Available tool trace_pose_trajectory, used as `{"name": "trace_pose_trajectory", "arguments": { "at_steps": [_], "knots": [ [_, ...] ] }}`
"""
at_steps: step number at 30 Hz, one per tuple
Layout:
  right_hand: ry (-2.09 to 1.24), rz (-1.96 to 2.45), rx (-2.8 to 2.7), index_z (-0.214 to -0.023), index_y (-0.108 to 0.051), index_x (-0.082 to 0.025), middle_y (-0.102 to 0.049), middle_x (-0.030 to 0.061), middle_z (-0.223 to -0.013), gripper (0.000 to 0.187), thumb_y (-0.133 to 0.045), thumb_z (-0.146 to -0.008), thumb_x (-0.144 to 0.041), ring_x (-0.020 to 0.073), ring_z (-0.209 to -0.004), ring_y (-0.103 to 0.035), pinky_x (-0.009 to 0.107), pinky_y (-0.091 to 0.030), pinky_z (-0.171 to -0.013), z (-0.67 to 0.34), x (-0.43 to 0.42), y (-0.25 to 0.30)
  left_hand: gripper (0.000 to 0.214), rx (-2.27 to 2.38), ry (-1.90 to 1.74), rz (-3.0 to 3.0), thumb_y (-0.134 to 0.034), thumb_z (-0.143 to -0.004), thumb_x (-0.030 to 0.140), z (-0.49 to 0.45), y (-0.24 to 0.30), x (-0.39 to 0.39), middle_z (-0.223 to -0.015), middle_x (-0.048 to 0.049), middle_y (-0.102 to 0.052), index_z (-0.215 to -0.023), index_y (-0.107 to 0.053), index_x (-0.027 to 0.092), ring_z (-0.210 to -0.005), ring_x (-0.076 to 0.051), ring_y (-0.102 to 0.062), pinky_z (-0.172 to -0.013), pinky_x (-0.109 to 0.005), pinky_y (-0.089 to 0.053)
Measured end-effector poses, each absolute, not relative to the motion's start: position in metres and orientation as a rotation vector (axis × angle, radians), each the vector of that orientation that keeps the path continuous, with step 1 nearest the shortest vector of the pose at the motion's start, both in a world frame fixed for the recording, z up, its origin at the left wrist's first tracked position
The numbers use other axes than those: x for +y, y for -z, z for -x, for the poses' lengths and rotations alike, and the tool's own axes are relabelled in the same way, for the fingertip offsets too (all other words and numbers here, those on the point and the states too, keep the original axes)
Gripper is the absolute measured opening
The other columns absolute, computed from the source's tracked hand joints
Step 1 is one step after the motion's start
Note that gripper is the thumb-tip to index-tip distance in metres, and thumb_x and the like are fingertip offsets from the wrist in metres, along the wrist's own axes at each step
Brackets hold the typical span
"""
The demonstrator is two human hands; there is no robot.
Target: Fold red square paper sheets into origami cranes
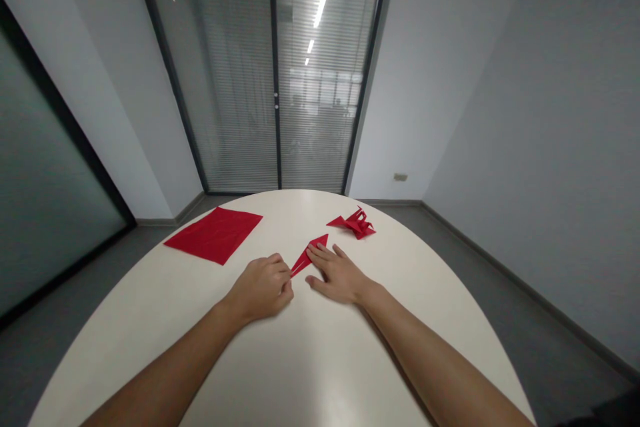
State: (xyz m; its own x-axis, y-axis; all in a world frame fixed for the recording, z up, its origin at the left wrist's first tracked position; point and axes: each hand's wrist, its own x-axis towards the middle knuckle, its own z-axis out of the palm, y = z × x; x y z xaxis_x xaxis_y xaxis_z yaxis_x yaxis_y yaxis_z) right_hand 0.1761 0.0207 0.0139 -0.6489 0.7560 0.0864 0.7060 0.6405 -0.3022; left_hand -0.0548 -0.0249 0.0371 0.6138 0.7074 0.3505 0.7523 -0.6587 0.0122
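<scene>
A folded piece of red paper (303,261) lies slantwise on the table between my hands, narrow at its near end and wider at its far end. My left hand (265,285) is closed, with fingers and thumb pinching the narrow near tip. Flat across the wider part rests my right hand (338,273), its fingers spread and pressing the paper against the tabletop. The thumb of that hand sticks out to the left, off the paper. Parts of the paper are hidden under the right fingers.
On the white round table (310,360), a flat red paper sheet (215,235) with crease lines lies at the left. A folded red paper figure (356,223) with pointed parts sits at the back right. Beyond the table's far edge stands a glass door (240,80) with blinds.
</scene>
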Motion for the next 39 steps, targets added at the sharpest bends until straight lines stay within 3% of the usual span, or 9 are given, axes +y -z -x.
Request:
{"name": "trace_pose_trajectory", "arguments": {
  "at_steps": [3, 6, 8, 14, 18, 25, 33, 39],
  "knots": [
    [-0.352, 1.168, -2.647, -0.156, -0.034, -0.015, -0.033, 0.0158, -0.160, 0.070, -0.047, -0.097, -0.051, 0.0321, -0.150, -0.028, 0.060, -0.014, -0.121, -0.177, 0.022, -0.013, 0.022, -1.247, 0.675, 2.622, -0.051, -0.089, 0.015, 0.054, -0.032, -0.022, -0.082, -0.0080, -0.073, -0.081, -0.071, 0.015, -0.087, -0.023, -0.064, -0.079, -0.037, -0.053],
    [-0.318, 1.140, -2.635, -0.153, -0.039, -0.014, -0.038, 0.0168, -0.157, 0.068, -0.051, -0.095, -0.047, 0.0331, -0.148, -0.032, 0.060, -0.018, -0.120, -0.176, 0.022, -0.012, 0.028, -1.215, 0.814, 2.663, -0.051, -0.095, 0.020, 0.052, -0.025, -0.019, -0.117, -0.0096, -0.072, -0.116, -0.067, 0.014, -0.109, -0.023, -0.062, -0.095, -0.037, -0.051],
    [-0.268, 1.128, -2.613, -0.150, -0.044, -0.014, -0.044, 0.0168, -0.154, 0.066, -0.055, -0.093, -0.045, 0.0340, -0.145, -0.037, 0.060, -0.022, -0.119, -0.175, 0.022, -0.011, 0.034, -1.231, 0.775, 2.728, -0.052, -0.096, 0.025, 0.051, -0.019, -0.017, -0.127, -0.0082, -0.068, -0.128, -0.062, 0.017, -0.116, -0.023, -0.060, -0.099, -0.037, -0.050],
    [-0.130, 1.028, -2.514, -0.133, -0.064, -0.018, -0.064, 0.0133, -0.135, 0.045, -0.060, -0.091, -0.034, 0.0302, -0.126, -0.054, 0.049, -0.038, -0.109, -0.174, 0.024, -0.009, 0.022, -1.378, 0.721, 2.734, -0.055, -0.097, 0.024, 0.048, -0.010, -0.011, -0.112, -0.0043, -0.074, -0.111, -0.072, 0.021, -0.106, -0.021, -0.064, -0.092, -0.035, -0.052],
    [-0.123, 0.959, -2.485, -0.119, -0.071, -0.022, -0.073, 0.0069, -0.119, 0.032, -0.057, -0.090, -0.020, 0.0245, -0.113, -0.061, 0.042, -0.041, -0.103, -0.175, 0.028, -0.011, 0.016, -1.442, 0.719, 2.685, -0.058, -0.094, 0.019, 0.047, -0.010, -0.009, -0.103, -0.0036, -0.076, -0.096, -0.074, 0.021, -0.099, -0.021, -0.065, -0.087, -0.034, -0.052],
    [-0.118, 0.989, -2.463, -0.111, -0.074, -0.023, -0.076, 0.0052, -0.107, 0.023, -0.059, -0.094, -0.024, 0.0225, -0.100, -0.061, 0.038, -0.043, -0.091, -0.177, 0.028, -0.013, 0.014, -1.516, 0.633, 2.624, -0.058, -0.096, 0.022, 0.043, -0.015, -0.010, -0.095, -0.0033, -0.076, -0.093, -0.072, 0.021, -0.093, -0.022, -0.064, -0.079, -0.032, -0.050],
    [-0.096, 0.978, -2.459, -0.106, -0.076, -0.024, -0.075, 0.0052, -0.110, 0.022, -0.056, -0.098, -0.029, 0.0231, -0.103, -0.060, 0.037, -0.042, -0.089, -0.178, 0.029, -0.013, 0.018, -1.532, 0.563, 2.610, -0.055, -0.098, 0.022, 0.040, -0.019, -0.012, -0.094, -0.0034, -0.076, -0.093, -0.072, 0.020, -0.092, -0.020, -0.064, -0.078, -0.031, -0.049],
    [-0.137, 1.017, -2.436, -0.102, -0.074, -0.022, -0.076, 0.0050, -0.101, 0.021, -0.054, -0.098, -0.027, 0.0231, -0.100, -0.062, 0.037, -0.043, -0.088, -0.176, 0.025, -0.018, 0.019, -1.522, 0.579, 2.575, -0.054, -0.097, 0.018, 0.038, -0.017, -0.010, -0.090, -0.0040, -0.074, -0.090, -0.071, 0.019, -0.088, -0.021, -0.064, -0.075, -0.032, -0.050]
  ]
}}
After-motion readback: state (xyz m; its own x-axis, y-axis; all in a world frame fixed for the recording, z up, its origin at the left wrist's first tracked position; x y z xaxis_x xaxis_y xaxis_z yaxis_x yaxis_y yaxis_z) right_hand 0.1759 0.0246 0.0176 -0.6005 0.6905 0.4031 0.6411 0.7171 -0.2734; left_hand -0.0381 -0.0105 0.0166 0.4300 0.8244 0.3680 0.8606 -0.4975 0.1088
